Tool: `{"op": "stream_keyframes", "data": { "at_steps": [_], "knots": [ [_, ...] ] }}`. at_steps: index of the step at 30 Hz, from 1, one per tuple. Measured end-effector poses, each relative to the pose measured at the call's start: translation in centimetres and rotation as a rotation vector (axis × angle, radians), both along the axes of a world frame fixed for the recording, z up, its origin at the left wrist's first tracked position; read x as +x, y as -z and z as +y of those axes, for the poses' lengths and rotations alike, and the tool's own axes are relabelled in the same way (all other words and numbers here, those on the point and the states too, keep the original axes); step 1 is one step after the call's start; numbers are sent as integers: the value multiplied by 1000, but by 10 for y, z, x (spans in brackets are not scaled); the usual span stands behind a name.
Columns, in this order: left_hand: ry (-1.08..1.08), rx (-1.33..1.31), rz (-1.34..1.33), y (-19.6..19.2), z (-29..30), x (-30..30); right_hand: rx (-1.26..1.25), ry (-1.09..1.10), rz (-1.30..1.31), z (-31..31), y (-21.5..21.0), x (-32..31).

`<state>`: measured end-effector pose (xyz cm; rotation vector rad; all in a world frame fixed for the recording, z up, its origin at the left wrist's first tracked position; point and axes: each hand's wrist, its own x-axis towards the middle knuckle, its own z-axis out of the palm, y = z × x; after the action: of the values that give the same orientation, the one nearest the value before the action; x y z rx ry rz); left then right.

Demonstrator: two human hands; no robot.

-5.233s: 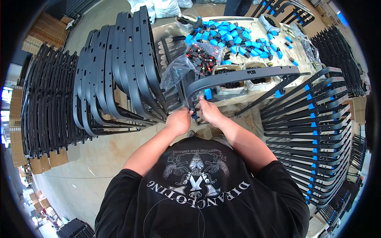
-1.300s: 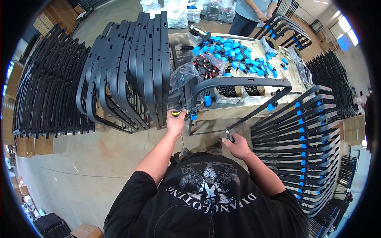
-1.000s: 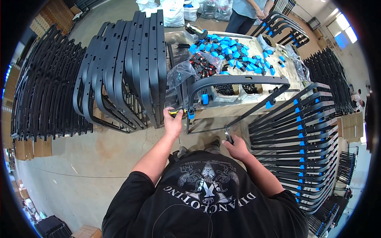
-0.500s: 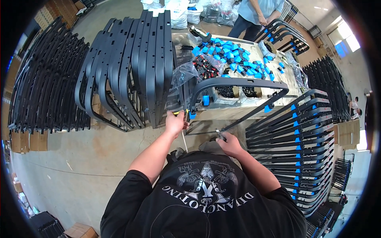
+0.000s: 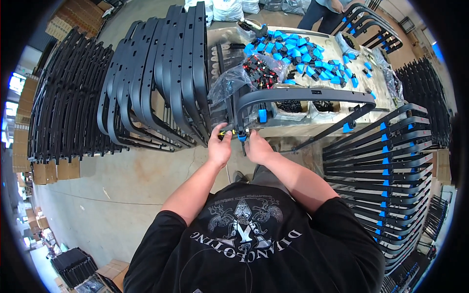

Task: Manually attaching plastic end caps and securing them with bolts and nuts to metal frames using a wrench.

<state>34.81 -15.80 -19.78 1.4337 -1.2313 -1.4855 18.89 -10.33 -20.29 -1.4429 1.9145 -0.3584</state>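
A black bent-tube frame (image 5: 308, 95) rests against the front of the worktable, with a blue plastic piece (image 5: 242, 137) at its near left end. My left hand (image 5: 221, 149) is closed on a small yellow-and-black tool (image 5: 225, 132), just left of that piece. The tool's kind is too small to make out. From the other side, my right hand (image 5: 259, 148) reaches the same tube end, its fingers pinched close to the blue piece. Whatever the right fingers hold is mostly hidden. Another blue piece (image 5: 347, 128) sits on the frame's right leg.
On the worktable (image 5: 364, 85) lie many blue-and-black plastic parts (image 5: 303, 53), a bag of red-and-black parts (image 5: 264, 71) and boxes of black parts (image 5: 289, 106). Black frames (image 5: 161, 83) stand at left; more frames with blue pieces (image 5: 383, 180) are stacked at right. Another person (image 5: 322, 14) stands behind the table.
My right hand has moved forward and left, from near my body to the tube end beside my left hand. The left hand stays by the blue piece. The whole view has shifted slightly.
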Motion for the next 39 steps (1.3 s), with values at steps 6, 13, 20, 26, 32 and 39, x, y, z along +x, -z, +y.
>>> {"op": "stream_keyframes", "data": {
  "at_steps": [6, 13, 20, 26, 32, 39],
  "knots": [
    [-56, 64, 87, 20, -6, 0, 243, 45, -327, -10, -28, -2],
    [-25, 88, 48, 10, -9, -11, -35, -31, 71, 4, 22, 1],
    [-58, 106, 84, 7, -7, -8, 373, 202, -737, -9, -10, -2],
    [-57, 235, 64, -12, -12, -8, 146, 8, -38, -8, -36, 8],
    [-25, 89, 88, 19, -3, -7, -58, 52, 190, 4, 9, 12],
    [-74, 82, 102, 8, -2, -15, 337, 236, -553, -10, -24, -5]
  ]
}}
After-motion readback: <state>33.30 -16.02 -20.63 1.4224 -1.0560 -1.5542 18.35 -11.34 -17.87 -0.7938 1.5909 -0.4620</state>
